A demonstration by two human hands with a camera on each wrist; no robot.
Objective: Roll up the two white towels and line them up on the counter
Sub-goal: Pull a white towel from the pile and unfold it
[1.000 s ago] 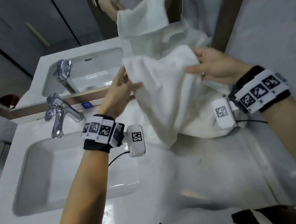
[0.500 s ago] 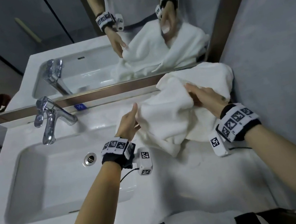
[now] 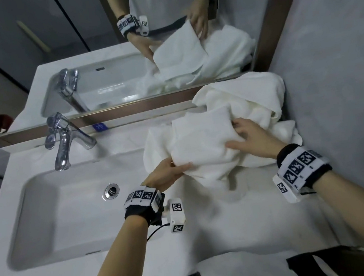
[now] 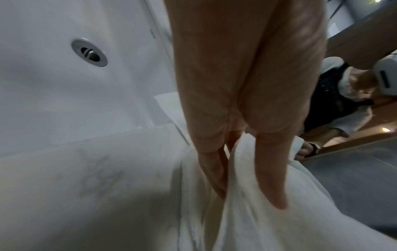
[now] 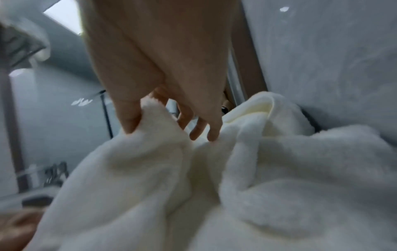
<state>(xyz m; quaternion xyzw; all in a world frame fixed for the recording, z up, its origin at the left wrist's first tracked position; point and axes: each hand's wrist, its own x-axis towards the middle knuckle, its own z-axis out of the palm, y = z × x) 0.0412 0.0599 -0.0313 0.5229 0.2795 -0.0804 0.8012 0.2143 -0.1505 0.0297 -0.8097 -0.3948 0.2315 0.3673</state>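
Observation:
A white towel (image 3: 202, 139) is held just above the counter (image 3: 247, 218), to the right of the sink. My left hand (image 3: 169, 172) pinches its near left corner (image 4: 247, 203) between thumb and fingers. My right hand (image 3: 247, 137) pinches its right edge (image 5: 154, 132), thumb on top. A second white towel (image 3: 248, 99) lies crumpled in the back right corner, partly under the first (image 5: 300, 161). Where one towel ends and the other begins is hard to tell.
The sink basin (image 3: 74, 215) with a chrome drain (image 3: 111, 191) lies to the left, a chrome faucet (image 3: 63, 141) behind it. A mirror (image 3: 114, 41) runs along the back. A grey wall (image 3: 339, 90) closes the right side.
Both hands have brought the towel down from in front of the mirror to just above the counter, and it now drapes over the crumpled towel.

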